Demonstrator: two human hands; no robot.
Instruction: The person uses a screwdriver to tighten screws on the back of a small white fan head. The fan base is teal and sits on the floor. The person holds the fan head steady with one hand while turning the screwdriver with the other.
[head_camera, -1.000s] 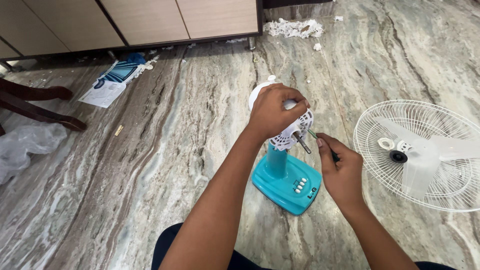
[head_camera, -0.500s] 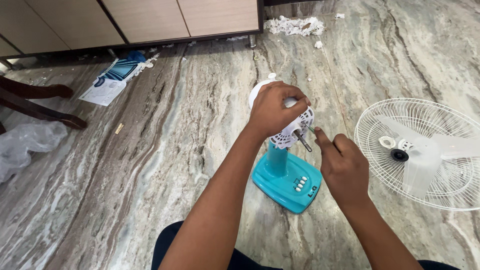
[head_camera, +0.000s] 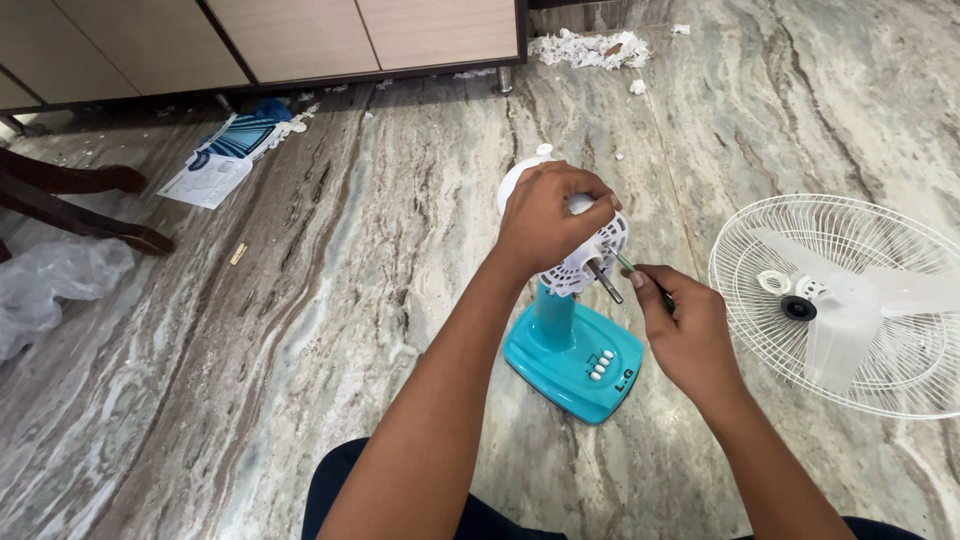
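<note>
Fan motor housing (head_camera: 590, 250), white and slotted, sits atop a teal stand (head_camera: 552, 318) whose flat teal base (head_camera: 575, 362) rests on the veined marble floor (head_camera: 330, 300), just in front of the seated person's knees. Left hand (head_camera: 545, 215) is clamped over the top and back of the housing, steadying it so the bare metal shaft (head_camera: 605, 283) points toward the camera. Right hand (head_camera: 690, 335) is curled around a slim green-tipped screwdriver (head_camera: 640, 280), its tip touching the housing's front face just beside the shaft. Judging by this pose, a fastener on the motor face is being worked, and the next move seems to call for keeping the tip seated squarely while the left hand resists the twist. Well apart to the right lies a white wire fan guard (head_camera: 840, 300) with translucent blades (head_camera: 850, 325) resting in it. Crumpled white scraps (head_camera: 590, 48), a printed leaflet (head_camera: 222, 160) and a clear plastic bag (head_camera: 45, 290) lie about near the cabinets (head_camera: 300, 35).
</note>
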